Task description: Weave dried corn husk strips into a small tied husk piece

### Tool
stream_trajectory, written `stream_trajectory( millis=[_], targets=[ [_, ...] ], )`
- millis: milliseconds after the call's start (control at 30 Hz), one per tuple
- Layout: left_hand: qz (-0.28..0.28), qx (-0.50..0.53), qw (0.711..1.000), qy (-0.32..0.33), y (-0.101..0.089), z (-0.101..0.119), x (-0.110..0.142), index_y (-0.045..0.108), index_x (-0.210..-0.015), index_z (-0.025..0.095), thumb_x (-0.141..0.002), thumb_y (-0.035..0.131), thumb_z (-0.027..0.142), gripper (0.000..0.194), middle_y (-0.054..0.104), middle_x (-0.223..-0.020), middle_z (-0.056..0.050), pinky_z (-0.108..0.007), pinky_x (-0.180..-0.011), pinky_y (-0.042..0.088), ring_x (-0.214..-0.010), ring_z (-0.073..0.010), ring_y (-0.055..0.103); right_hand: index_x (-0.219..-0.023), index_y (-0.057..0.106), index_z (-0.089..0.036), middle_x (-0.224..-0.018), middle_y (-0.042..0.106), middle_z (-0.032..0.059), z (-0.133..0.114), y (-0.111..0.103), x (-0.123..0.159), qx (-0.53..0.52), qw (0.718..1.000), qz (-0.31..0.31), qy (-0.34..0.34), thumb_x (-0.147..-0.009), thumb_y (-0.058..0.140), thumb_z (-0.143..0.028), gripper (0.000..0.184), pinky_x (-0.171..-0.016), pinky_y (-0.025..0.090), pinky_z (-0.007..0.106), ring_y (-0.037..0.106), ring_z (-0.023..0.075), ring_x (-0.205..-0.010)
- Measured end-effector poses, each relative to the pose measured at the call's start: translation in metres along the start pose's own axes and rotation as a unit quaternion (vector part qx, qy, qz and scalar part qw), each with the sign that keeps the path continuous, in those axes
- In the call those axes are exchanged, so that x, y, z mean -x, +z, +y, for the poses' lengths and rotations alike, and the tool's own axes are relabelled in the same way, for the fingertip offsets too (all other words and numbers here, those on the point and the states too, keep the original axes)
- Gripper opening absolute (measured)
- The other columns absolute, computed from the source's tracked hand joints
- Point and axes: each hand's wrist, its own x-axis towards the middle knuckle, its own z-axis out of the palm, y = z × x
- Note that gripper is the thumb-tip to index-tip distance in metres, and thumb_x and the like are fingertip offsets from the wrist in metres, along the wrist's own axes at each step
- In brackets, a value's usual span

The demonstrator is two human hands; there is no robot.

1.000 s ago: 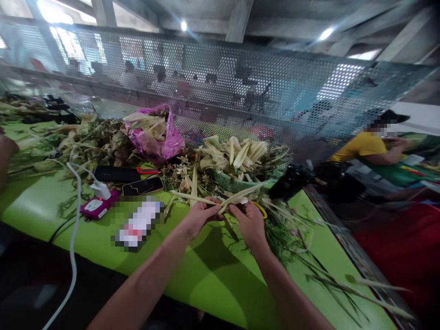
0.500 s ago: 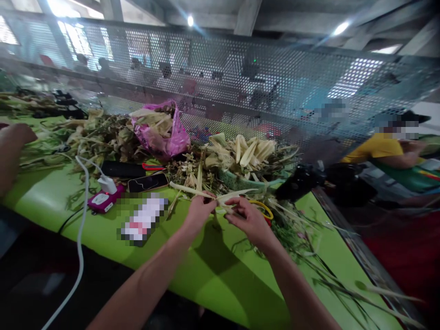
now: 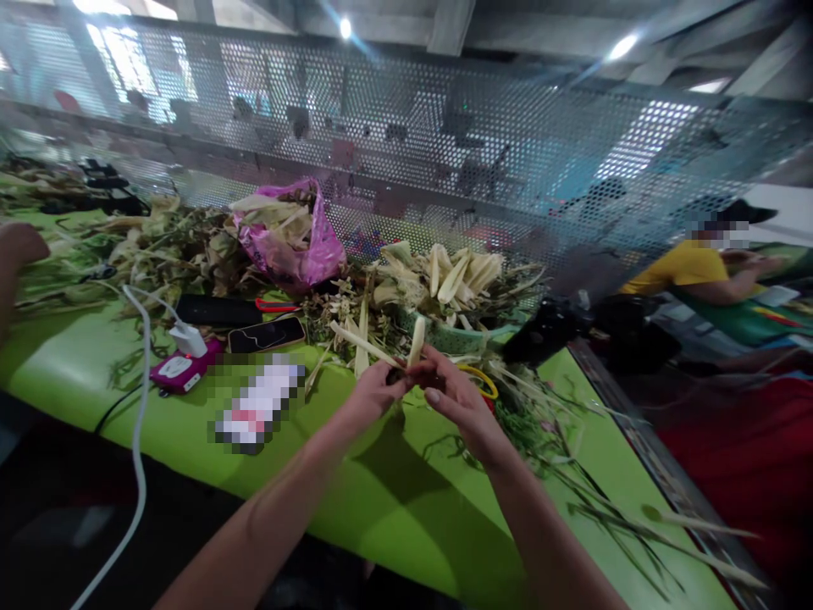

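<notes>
My left hand [image 3: 378, 393] is closed in a pinch on a pale dried corn husk strip [image 3: 361, 341], which sticks out to the upper left. Against its fingertips, my right hand [image 3: 458, 398] pinches a second corn husk strip [image 3: 417, 341] that stands up, folded, between the hands. Where the strips meet, my fingers hide them. Just beyond, a green basket [image 3: 438, 339] holds a pile of dried corn husks [image 3: 454, 280]. A yellow ring-shaped handle [image 3: 486, 379], perhaps of scissors, lies beside my right hand.
On the green table [image 3: 267, 479] lie a phone [image 3: 267, 335], a blurred-out bright object [image 3: 260, 405], a purple power adapter [image 3: 184, 368] with a white cable, and a pink bag [image 3: 323, 250] of husks. Another person's hand [image 3: 22, 244] is at left; a person in yellow [image 3: 689, 267] sits at right.
The husk strip at my right hand pointed rightward before and now stands upright. My right fingers have moved in against my left fingertips. The view has shifted slightly.
</notes>
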Motion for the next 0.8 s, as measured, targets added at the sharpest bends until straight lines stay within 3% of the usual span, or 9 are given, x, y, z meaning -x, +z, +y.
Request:
stream_trajectory(
  millis=[67, 133, 233, 367, 467, 567, 700, 800],
  targets=[
    [0.04, 0.018, 0.999, -0.018, -0.001, -0.001, -0.001, 0.066, -0.086, 0.014, -0.069, 0.068, 0.03, 0.024, 0.061, -0.073, -0.003, -0.024, -0.066, 0.04, -0.069, -0.0139, 0.051, -0.135, 0.039, -0.026, -0.115, 0.06, 0.0084, 0.003, 0.001, -0.001, 0.002, 0.999, 0.045, -0.025, -0.08, 0.062, -0.039, 0.06, -0.088, 0.047, 0.037, 0.06, 0.0227, -0.1],
    [0.078, 0.024, 0.996, -0.03, -0.003, -0.002, -0.002, 0.065, -0.082, 0.014, -0.071, 0.067, 0.034, 0.023, 0.058, -0.07, -0.002, -0.023, -0.061, 0.039, -0.064, -0.0123, 0.049, -0.122, 0.05, -0.025, -0.105, 0.063, 0.0063, 0.008, 0.001, -0.001, 0.04, 0.992, 0.109, -0.057, -0.081, 0.063, -0.033, 0.044, -0.082, 0.049, 0.035, 0.062, 0.0202, -0.092],
    [0.1, 0.017, 0.994, -0.042, -0.003, -0.002, -0.002, 0.062, -0.075, 0.014, -0.072, 0.065, 0.034, 0.021, 0.054, -0.065, 0.0, -0.022, -0.056, 0.036, -0.059, -0.0102, 0.045, -0.096, 0.061, -0.022, -0.092, 0.066, 0.0049, 0.014, -0.001, -0.003, 0.189, 0.958, 0.181, -0.117, -0.082, 0.062, -0.027, 0.015, -0.077, 0.048, 0.033, 0.061, 0.0197, -0.083],
    [0.101, 0.035, 0.993, -0.044, -0.001, 0.0, -0.001, 0.061, -0.072, 0.013, -0.071, 0.062, 0.031, 0.018, 0.051, -0.062, 0.001, -0.022, -0.054, 0.034, -0.057, -0.0093, 0.043, -0.092, 0.064, -0.021, -0.094, 0.068, 0.0065, 0.018, 0.002, -0.005, 0.396, 0.885, 0.174, -0.171, -0.082, 0.06, -0.024, 0.011, -0.083, 0.042, 0.038, 0.058, 0.0244, -0.091],
    [0.111, 0.06, 0.991, -0.036, 0.0, 0.001, 0.0, 0.061, -0.071, 0.013, -0.07, 0.063, 0.031, 0.018, 0.051, -0.063, 0.001, -0.022, -0.055, 0.034, -0.058, -0.0093, 0.043, -0.088, 0.066, -0.021, -0.089, 0.069, 0.0067, 0.021, 0.008, -0.004, 0.456, 0.86, 0.169, -0.158, -0.084, 0.058, -0.024, 0.01, -0.082, 0.04, 0.038, 0.057, 0.0245, -0.088],
    [0.134, 0.069, 0.988, -0.043, 0.0, 0.004, 0.001, 0.06, -0.071, 0.013, -0.069, 0.064, 0.03, 0.017, 0.052, -0.063, 0.001, -0.022, -0.055, 0.034, -0.058, -0.009, 0.043, -0.082, 0.066, -0.02, -0.082, 0.068, 0.006, 0.025, 0.015, -0.004, 0.411, 0.892, 0.149, -0.113, -0.084, 0.057, -0.027, 0.011, -0.076, 0.041, 0.035, 0.058, 0.023, -0.081],
    [0.14, 0.062, 0.987, -0.047, -0.003, 0.007, 0.001, 0.06, -0.069, 0.014, -0.069, 0.062, 0.029, 0.015, 0.048, -0.059, 0.002, -0.021, -0.052, 0.032, -0.054, -0.0085, 0.04, -0.089, 0.066, -0.019, -0.08, 0.069, 0.0047, 0.029, 0.016, -0.008, 0.185, 0.977, 0.108, -0.009, -0.085, 0.055, -0.036, 0.021, -0.065, 0.046, 0.03, 0.061, 0.0202, -0.072],
    [0.107, 0.024, 0.992, -0.064, -0.005, 0.006, -0.001, 0.061, -0.07, 0.015, -0.07, 0.058, 0.027, 0.012, 0.047, -0.056, 0.003, -0.021, -0.052, 0.031, -0.053, -0.0093, 0.039, -0.098, 0.066, -0.017, -0.083, 0.069, 0.0056, 0.03, 0.013, -0.01, 0.081, 0.985, 0.15, 0.018, -0.084, 0.056, -0.042, 0.03, -0.063, 0.048, 0.03, 0.062, 0.0197, -0.069]
  ],
)
